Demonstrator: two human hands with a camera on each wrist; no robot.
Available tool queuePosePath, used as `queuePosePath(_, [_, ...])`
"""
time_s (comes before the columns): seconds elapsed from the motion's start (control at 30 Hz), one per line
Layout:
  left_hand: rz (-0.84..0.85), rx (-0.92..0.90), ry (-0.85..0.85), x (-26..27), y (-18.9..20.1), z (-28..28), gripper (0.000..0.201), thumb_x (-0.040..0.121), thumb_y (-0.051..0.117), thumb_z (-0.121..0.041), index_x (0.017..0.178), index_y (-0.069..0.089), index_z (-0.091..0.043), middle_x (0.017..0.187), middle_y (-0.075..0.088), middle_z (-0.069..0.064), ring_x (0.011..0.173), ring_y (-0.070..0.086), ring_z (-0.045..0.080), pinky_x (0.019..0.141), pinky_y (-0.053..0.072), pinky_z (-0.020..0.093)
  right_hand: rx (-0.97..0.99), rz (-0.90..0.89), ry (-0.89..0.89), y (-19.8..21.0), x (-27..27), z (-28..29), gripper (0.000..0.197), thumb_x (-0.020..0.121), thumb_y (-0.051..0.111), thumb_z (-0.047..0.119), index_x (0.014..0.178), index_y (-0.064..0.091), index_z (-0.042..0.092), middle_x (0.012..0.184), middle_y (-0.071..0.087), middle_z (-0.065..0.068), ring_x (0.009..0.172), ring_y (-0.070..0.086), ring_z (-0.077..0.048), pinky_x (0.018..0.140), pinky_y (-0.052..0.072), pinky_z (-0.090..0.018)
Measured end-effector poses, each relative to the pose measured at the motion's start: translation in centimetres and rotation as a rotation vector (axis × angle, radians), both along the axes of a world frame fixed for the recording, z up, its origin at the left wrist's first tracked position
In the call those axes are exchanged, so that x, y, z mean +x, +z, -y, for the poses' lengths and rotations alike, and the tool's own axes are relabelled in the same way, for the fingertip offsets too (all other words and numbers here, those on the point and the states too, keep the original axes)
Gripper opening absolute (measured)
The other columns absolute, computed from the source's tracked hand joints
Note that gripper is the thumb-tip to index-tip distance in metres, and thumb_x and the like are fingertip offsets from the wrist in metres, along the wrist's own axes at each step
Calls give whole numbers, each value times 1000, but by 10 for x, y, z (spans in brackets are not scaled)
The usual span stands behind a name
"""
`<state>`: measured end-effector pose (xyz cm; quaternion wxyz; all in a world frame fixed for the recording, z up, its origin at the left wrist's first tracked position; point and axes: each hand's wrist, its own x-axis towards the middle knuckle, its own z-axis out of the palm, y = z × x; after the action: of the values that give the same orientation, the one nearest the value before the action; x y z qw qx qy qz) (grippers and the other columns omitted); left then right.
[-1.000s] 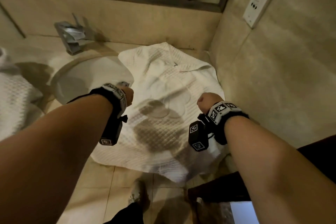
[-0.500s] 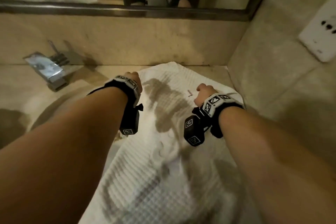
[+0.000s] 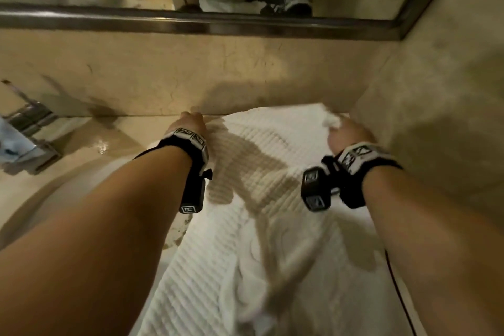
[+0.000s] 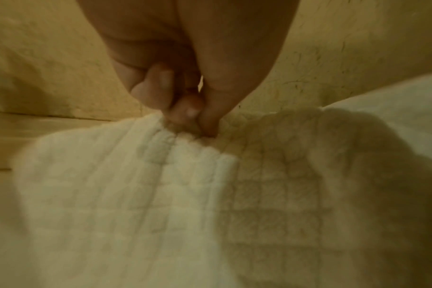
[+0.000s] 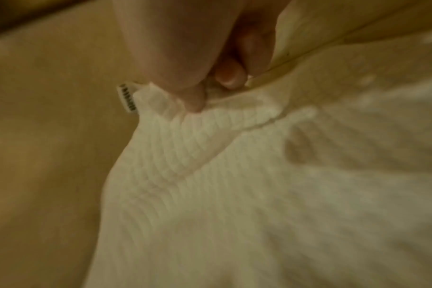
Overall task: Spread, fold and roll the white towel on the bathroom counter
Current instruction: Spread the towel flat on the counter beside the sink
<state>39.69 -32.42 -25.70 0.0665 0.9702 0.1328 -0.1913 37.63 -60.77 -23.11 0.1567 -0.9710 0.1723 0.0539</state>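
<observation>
The white towel (image 3: 272,226) lies along the bench (image 3: 114,139), long axis running from me to the back wall, its far edge pinched at one corner in my left hand (image 3: 189,123) and at the other, by the label (image 5: 127,98), in my right hand (image 3: 347,135).

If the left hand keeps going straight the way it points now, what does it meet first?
Most likely the back wall. The left hand pinches the far edge of the white towel and points away from the person, with the wall just beyond its fingertips. The remaining gap looks small, though depth is hard to judge.
</observation>
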Motion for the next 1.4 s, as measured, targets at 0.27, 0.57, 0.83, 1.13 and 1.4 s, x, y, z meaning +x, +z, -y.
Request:
queuePosePath(0.27, [101,-152,52,-6,-5,19,68,90,55,-37,144,22,-11,144,24,17,128,33,40,107,32,47,1,67,164,-13,9,-13,63,90,55,29,145,26,22,154,13,-9,141,19,-26,113,22,-36])
queuePosePath(0.57, [-179,-98,-116,-23,-28,39,79,86,42,-67,146,-5,-47,156,-26,5,143,-22,35,119,-5,48,-122,-368,304,-52,-18,-13,77,84,48,61,147,15,33,156,5,3,145,3,-25,119,8,-41])
queuePosePath(0.83, [-159,-62,-292,-9,-31,28,83,81,48,-69,147,1,-47,157,-18,4,144,-18,34,119,2,50,-196,-494,211,-39,-9,-23,88,68,62,62,141,21,33,150,17,-4,139,17,-34,114,22,-48])
queuePosePath(1.13, [18,62,124,-8,2,-13,64,91,53,-30,145,23,-11,143,24,16,133,26,36,109,31,46,-58,-420,518,-27,7,-108,68,93,34,59,151,7,34,160,-7,0,147,-7,-29,119,-1,-45])
queuePosePath(1.4, [11,14,236,1,-11,-54,58,92,49,-10,144,24,-5,143,32,24,129,39,43,105,38,51,-118,-535,458,-42,13,-119,64,93,27,63,149,3,42,158,-15,9,143,-14,-39,116,4,-56])
